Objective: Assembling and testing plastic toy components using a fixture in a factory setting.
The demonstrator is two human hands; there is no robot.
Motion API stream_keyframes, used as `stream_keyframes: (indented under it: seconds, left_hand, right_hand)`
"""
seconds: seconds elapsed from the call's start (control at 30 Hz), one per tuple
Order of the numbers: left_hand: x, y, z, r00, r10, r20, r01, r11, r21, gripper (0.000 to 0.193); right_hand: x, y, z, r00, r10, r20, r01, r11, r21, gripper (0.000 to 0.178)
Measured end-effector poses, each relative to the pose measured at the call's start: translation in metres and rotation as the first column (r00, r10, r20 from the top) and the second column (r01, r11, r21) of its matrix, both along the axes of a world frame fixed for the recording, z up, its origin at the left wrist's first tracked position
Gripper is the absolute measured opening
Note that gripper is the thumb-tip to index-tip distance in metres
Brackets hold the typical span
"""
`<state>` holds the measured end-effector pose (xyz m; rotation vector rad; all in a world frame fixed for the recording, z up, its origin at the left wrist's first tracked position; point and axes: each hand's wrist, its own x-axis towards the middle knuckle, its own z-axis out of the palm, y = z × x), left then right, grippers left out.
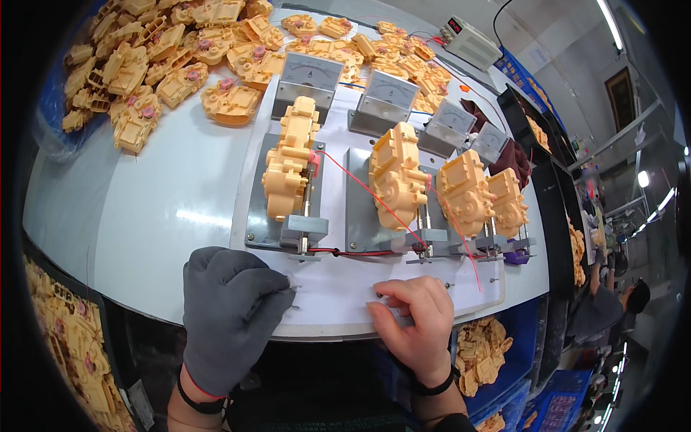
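Note:
My left hand (234,309), in a dark grey glove, is closed in a pinch over the table's front edge. Tiny specks show at its fingertips, too small to name. My bare right hand (417,317) is curled to its right, with a small dark bit by the index fingertip. Beyond my hands, yellow plastic gearbox-like housings stand upright on grey test fixtures: one at the left (288,158), one in the middle (398,176), another to the right (464,194) and a smaller-looking one (508,205) farthest right. Thin red wires (371,193) trail from some housings.
Analog meters (309,72) stand behind the fixtures. A large heap of yellow housings (173,50) covers the back left. A power supply (469,39) sits at the back right. Bins of housings (484,353) flank the table (165,180). A person (597,309) is at far right.

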<state>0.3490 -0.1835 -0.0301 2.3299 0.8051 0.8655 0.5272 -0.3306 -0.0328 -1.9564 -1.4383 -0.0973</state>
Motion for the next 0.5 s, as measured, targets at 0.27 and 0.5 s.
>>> stream_keyframes:
  seconds: [0.27,0.5]
  left_hand:
    - [0.006,-0.003,-0.006,0.998,-0.032,0.048,0.032,0.999,-0.003,0.018]
    - [-0.009,-0.009,-0.017,0.999,0.028,0.041,-0.024,0.994,-0.105,0.021]
  right_hand:
    - [-0.001,-0.004,-0.003,0.998,-0.061,0.000,0.060,0.995,0.076,0.025]
    - [-0.001,0.004,-0.006,1.000,0.016,0.026,-0.020,0.981,0.195,0.026]
